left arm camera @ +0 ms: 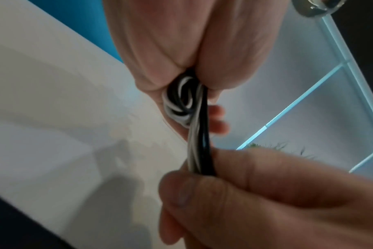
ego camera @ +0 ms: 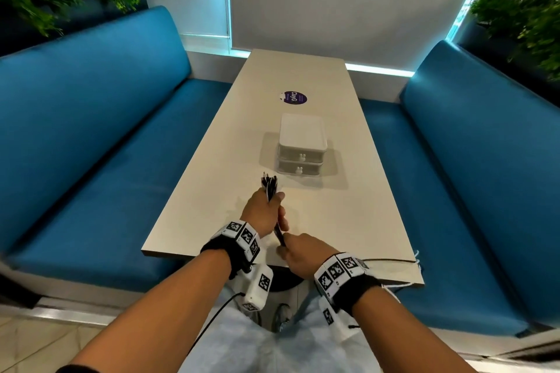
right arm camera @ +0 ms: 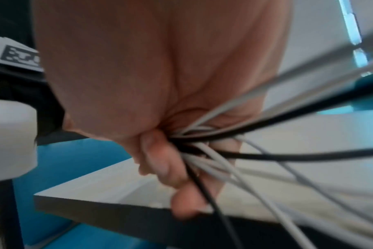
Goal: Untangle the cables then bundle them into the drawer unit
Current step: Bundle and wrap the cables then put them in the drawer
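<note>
A bundle of black and white cables [ego camera: 270,186] runs between both hands above the near end of the table. My left hand [ego camera: 266,215] grips its upper part, with looped ends sticking out past the fist. In the left wrist view the cables [left arm camera: 197,134] twist together below that fist. My right hand [ego camera: 300,254] grips the lower part, and loose black and white strands [right arm camera: 256,155] fan out of it to the right. The white two-drawer unit [ego camera: 301,147] stands mid-table beyond the hands, both drawers closed.
The long beige table [ego camera: 348,221] has a purple round sticker [ego camera: 292,98] behind the drawer unit. Blue benches [ego camera: 106,145] flank both sides. Thin cables [ego camera: 391,260] trail over the table's near right edge. Plants [ego camera: 527,18] stand in the back corners.
</note>
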`<state>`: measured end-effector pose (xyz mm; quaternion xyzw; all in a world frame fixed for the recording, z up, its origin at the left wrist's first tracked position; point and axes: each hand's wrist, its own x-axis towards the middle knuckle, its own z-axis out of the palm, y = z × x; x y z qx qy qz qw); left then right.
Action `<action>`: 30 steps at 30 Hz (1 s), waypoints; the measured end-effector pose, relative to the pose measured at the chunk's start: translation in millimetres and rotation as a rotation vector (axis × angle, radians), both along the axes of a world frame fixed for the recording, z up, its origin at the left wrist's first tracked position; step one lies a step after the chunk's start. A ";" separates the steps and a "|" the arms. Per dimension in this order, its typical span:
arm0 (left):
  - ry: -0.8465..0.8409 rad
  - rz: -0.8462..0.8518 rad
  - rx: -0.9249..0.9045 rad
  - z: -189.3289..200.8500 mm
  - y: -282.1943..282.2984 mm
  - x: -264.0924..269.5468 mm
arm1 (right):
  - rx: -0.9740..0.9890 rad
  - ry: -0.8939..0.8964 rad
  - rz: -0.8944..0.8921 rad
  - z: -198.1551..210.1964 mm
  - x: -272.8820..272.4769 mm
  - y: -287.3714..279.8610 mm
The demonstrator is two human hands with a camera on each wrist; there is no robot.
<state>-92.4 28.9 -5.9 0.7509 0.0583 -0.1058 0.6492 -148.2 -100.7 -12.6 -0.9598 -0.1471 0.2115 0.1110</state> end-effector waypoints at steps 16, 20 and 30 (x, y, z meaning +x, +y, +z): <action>-0.081 -0.056 0.437 7.7 14.6 5.2 | 0.196 0.182 -0.007 2.0 -12.5 -4.6; -0.113 -0.110 0.557 6.1 16.3 2.7 | 0.194 0.117 0.001 -0.4 -10.6 -5.6; -0.133 -0.190 0.609 14.9 23.6 3.4 | 0.205 -0.024 0.057 -0.8 -5.9 -18.8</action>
